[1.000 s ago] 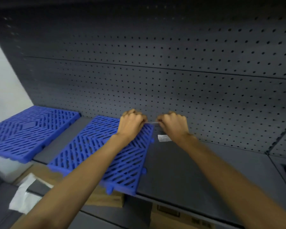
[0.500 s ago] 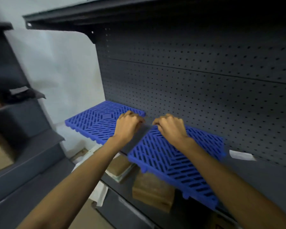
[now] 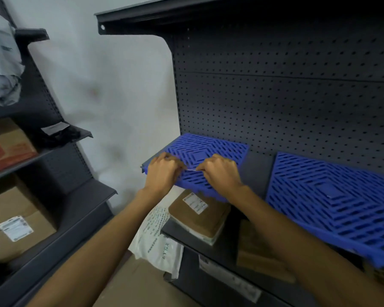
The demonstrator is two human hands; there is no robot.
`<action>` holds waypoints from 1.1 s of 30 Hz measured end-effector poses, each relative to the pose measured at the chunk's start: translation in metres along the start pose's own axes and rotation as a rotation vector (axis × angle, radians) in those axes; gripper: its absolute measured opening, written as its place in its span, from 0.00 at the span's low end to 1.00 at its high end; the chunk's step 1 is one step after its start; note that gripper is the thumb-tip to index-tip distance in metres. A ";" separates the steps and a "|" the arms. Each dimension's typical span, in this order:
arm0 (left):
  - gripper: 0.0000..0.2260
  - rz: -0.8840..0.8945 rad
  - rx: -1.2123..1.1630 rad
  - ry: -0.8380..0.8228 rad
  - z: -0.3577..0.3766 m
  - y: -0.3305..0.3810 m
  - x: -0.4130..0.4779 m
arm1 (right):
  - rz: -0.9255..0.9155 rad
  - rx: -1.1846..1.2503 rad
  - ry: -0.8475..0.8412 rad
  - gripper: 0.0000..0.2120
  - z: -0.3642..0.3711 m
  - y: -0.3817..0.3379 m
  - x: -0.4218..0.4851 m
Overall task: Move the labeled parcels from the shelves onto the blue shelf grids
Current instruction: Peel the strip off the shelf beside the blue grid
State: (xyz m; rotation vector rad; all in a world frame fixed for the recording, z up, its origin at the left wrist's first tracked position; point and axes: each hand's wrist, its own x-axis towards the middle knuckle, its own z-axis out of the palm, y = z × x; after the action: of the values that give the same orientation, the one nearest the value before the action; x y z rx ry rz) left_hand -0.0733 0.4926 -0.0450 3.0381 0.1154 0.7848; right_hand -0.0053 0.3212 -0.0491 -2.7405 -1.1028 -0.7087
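Over the near edge of the left blue grid [image 3: 205, 152], both hands hover close together, the left hand [image 3: 164, 172] and right hand [image 3: 220, 173] each curled with fingertips pinched on the ends of a thin pale strip [image 3: 191, 169] stretched between them; what the strip is cannot be told. No parcel is in either hand, and both grids lie bare, the right blue grid [image 3: 333, 196] well apart across a gap of dark shelf [image 3: 258, 167]. Nearest of the parcels is a brown labeled parcel [image 3: 198, 212] on the lower shelf, directly below and slightly nearer than the fingers, about midway between the two hands. It lies flat, long axis running from near right to far left, white label facing up, resting on a pale flat packet. Another labeled box [image 3: 16, 227] sits on the far-left shelving, closer to the left hand.
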 end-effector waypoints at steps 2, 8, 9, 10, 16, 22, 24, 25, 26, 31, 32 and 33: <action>0.08 0.012 0.006 -0.029 0.001 -0.019 -0.003 | 0.014 -0.027 0.000 0.13 0.008 -0.023 0.004; 0.10 0.050 -0.020 -0.078 0.025 -0.056 -0.009 | 0.053 -0.077 -0.098 0.08 0.036 -0.057 0.010; 0.10 0.056 -0.023 -0.090 0.029 -0.060 -0.009 | 0.044 -0.073 -0.113 0.09 0.039 -0.058 0.010; 0.10 0.062 -0.027 -0.105 0.032 -0.062 -0.010 | 0.036 -0.074 -0.116 0.10 0.040 -0.057 0.010; 0.13 0.173 -0.005 -0.065 0.038 -0.075 -0.021 | 0.058 -0.082 -0.133 0.14 0.033 -0.061 0.005; 0.14 0.212 -0.067 -0.125 0.036 -0.080 -0.013 | 0.045 -0.143 -0.182 0.13 0.027 -0.069 0.008; 0.15 0.227 -0.057 -0.150 0.036 -0.081 -0.010 | 0.044 -0.152 -0.190 0.13 0.026 -0.072 0.009; 0.15 0.234 -0.051 -0.157 0.035 -0.081 -0.008 | 0.041 -0.154 -0.186 0.12 0.025 -0.072 0.008; 0.15 0.236 -0.046 -0.155 0.034 -0.081 -0.007 | 0.044 -0.152 -0.175 0.11 0.023 -0.070 0.008; 0.13 0.258 -0.089 -0.139 0.025 -0.067 0.007 | 0.105 -0.123 -0.140 0.17 0.011 -0.038 -0.001; 0.13 0.265 -0.113 -0.142 0.025 -0.060 0.011 | 0.123 -0.138 -0.162 0.16 0.010 -0.030 -0.005; 0.13 0.273 -0.134 -0.147 0.025 -0.053 0.014 | 0.142 -0.155 -0.184 0.15 0.009 -0.021 -0.010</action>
State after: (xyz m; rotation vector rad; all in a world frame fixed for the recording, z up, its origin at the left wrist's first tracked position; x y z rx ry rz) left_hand -0.0524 0.5467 -0.0608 3.0047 -0.3439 0.5477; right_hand -0.0219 0.3326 -0.0632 -3.0309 -0.9070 -0.5536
